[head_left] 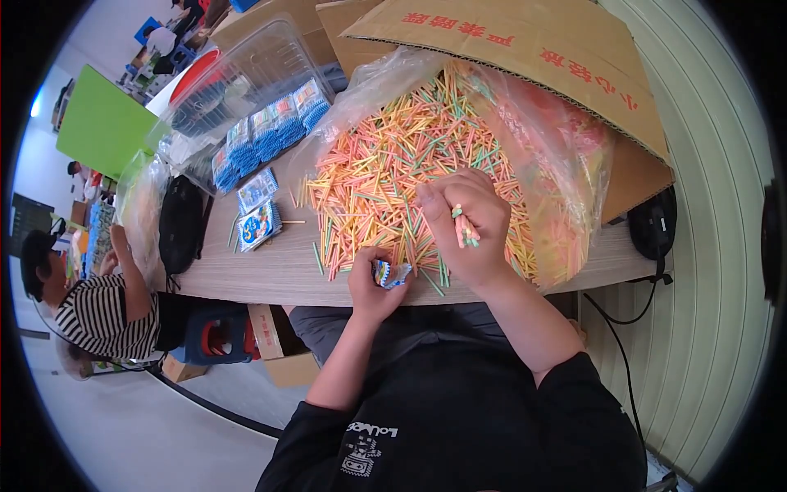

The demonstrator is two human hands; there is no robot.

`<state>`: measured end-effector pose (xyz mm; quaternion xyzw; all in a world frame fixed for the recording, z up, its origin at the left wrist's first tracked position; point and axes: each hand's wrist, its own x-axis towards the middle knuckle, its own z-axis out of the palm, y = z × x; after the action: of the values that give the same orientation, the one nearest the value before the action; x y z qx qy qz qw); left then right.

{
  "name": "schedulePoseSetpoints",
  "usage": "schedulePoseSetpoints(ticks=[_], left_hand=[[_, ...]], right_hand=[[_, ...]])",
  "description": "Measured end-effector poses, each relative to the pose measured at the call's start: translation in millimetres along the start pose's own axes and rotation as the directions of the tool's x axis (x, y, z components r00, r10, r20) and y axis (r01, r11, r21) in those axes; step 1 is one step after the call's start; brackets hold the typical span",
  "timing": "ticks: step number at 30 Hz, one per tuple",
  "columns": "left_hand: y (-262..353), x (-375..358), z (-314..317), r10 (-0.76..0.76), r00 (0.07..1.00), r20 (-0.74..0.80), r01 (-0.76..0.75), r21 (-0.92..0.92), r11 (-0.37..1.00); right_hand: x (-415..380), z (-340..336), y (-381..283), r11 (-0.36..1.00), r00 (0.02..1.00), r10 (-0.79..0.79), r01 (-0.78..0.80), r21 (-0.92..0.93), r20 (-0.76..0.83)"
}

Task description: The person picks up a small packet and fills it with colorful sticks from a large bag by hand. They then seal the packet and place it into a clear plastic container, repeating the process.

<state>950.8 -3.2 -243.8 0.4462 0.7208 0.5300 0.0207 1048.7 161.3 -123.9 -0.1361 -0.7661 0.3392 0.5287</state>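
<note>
My right hand (pixel 471 221) is closed around a small bundle of thin coloured sticks (pixel 466 230), pink and green ends showing, above a large heap of sticks (pixel 385 172). The heap is pink, yellow and green and spills from a clear plastic bag (pixel 566 197). Near the table's front edge, my left hand (pixel 373 283) grips a small blue-and-clear packet (pixel 392 274), partly covered by the fingers. Left of the heap lie two small printed packets, a blue one (pixel 259 225) in front of a paler one (pixel 257 191).
A cardboard box (pixel 525 49) stands open behind the heap. At back left, stacks of blue packets (pixel 270 131) lie before a clear plastic tub (pixel 246 74). A black pouch (pixel 182 221) is at the table's left end. A person in a striped top (pixel 111 316) sits further left.
</note>
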Motion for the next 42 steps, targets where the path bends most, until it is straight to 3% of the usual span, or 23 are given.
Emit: schedulePoseSetpoints(ticks=[15,16,18,19,22,26,31,34,39,42], left_hand=[[4,13,16,0.017,1.000,0.001,-0.017,0.014,1.000],[3,14,16,0.007,1.000,0.003,-0.007,0.012,1.000],[3,10,14,-0.028,1.000,-0.010,0.029,0.029,0.999],[3,10,14,-0.025,1.000,-0.011,0.025,0.014,1.000],[2,13,16,-0.022,0.999,-0.028,0.022,-0.014,1.000],[3,13,17,-0.007,1.000,-0.014,0.007,-0.025,1.000],[-1,16,19,0.025,1.000,0.013,-0.025,-0.013,1.000],[1,16,19,0.114,0.993,0.012,-0.114,0.021,0.993],[-1,13,23,0.033,0.999,0.009,-0.032,-0.093,0.995],[-13,8,25,-0.012,0.999,0.036,0.016,-0.126,0.992]], right_hand=[[8,-12,13,1.000,0.999,-0.008,0.009,-0.007,0.034],[4,-11,13,0.984,0.989,0.117,-0.127,0.122,0.092],[-7,-7,9,0.844,0.905,0.335,-0.413,0.343,0.264],[-14,-4,9,0.836,0.900,0.330,-0.419,0.354,0.286],[-35,1,12,0.441,0.653,0.377,-0.750,0.492,0.657],[-50,17,16,0.304,0.644,0.418,-0.764,0.570,0.640],[-56,31,23,0.346,0.625,0.475,-0.780,0.522,0.619],[-58,33,26,0.236,0.485,0.494,-0.874,0.426,0.721],[-60,37,27,0.244,0.479,0.510,-0.877,0.414,0.715],[-60,36,31,0.802,0.703,0.217,-0.524,0.286,0.677]])
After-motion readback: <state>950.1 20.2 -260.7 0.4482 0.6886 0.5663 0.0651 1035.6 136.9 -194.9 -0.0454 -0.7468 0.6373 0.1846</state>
